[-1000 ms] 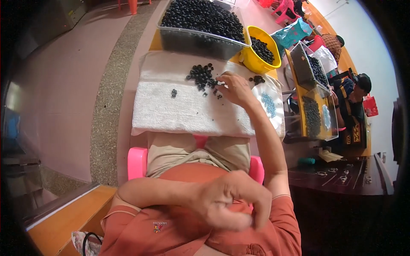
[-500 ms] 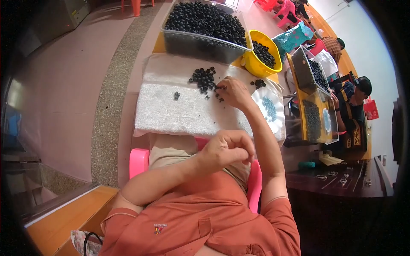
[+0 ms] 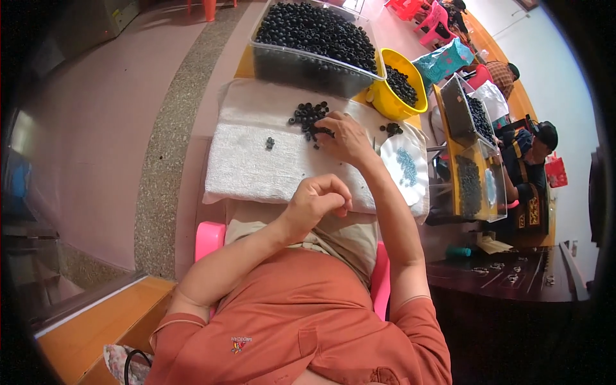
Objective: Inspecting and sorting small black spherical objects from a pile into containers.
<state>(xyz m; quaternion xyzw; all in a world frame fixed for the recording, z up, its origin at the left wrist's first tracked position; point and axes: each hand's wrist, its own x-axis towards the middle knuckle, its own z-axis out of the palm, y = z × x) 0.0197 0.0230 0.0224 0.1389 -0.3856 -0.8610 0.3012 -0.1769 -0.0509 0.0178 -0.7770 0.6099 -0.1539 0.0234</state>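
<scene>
A loose pile of small round black pieces (image 3: 304, 115), some with holes, lies on a white towel (image 3: 244, 167). At its right edge my right hand (image 3: 348, 138) bends its thumb and fingers around a few of the black pieces. Nearer my lap, my left hand (image 3: 319, 197) hovers with fingers curled in and the thumb pressed against them. Whatever it may hold is too small or hidden. To the left of the pile sits a small cluster of dark pieces (image 3: 270, 143). A white fluted plate (image 3: 420, 189) to the right carries tiny blue bits.
Beyond the towel stand a clear bin (image 3: 301, 72) full of black pieces and a yellow basket (image 3: 391, 106). A few pieces (image 3: 391, 129) lie near the plate. At the right, another person (image 3: 532, 151) sits beside more bins (image 3: 459, 112). A pink chair (image 3: 210, 237) is under me.
My left hand has moved left and slightly up, towards the towel. My right hand has shifted a little, its fingers now spread wider around the pile's edge. The whole view has shifted slightly.
</scene>
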